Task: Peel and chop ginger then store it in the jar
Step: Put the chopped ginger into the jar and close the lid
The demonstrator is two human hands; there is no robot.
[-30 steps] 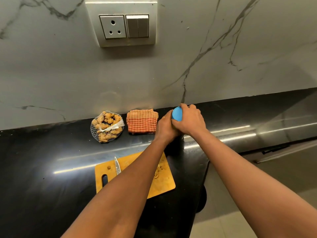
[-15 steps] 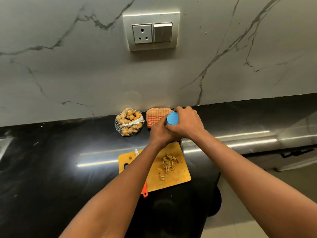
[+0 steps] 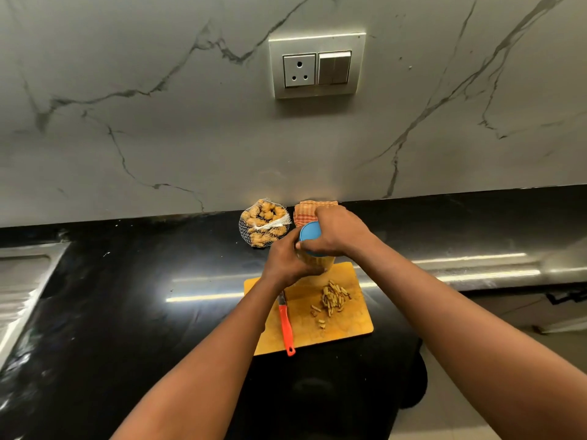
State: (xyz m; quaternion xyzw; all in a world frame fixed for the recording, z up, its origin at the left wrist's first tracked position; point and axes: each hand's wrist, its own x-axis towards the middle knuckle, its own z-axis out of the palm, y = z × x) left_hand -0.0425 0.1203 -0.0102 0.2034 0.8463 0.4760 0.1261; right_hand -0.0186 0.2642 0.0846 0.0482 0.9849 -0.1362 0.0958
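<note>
Far left, a steel drainboard [image 3: 22,281] let into the black countertop [image 3: 127,312]. Toward the middle, against the wall [image 3: 158,74], a net bag of whole ginger [image 3: 263,222]. Just right of it, the left hand [image 3: 286,262] — fingers curled round the body of the jar [image 3: 316,261], gripping from its left side. On top, the blue lid [image 3: 308,234], clasped from above by the right hand [image 3: 338,231], fingers and thumb bent round the rim. Jar upright at the far edge of the yellow cutting board [image 3: 352,328]; cannot tell whether resting on it or lifted. Behind the hands, a checked orange cloth [image 3: 306,208], partly hidden. On the board, a knife [image 3: 286,328] with an orange handle along the left side — and, right of it, a loose heap of chopped ginger [image 3: 333,298], not in the jar. High on the wall, a socket and switch plate [image 3: 317,65].
</note>
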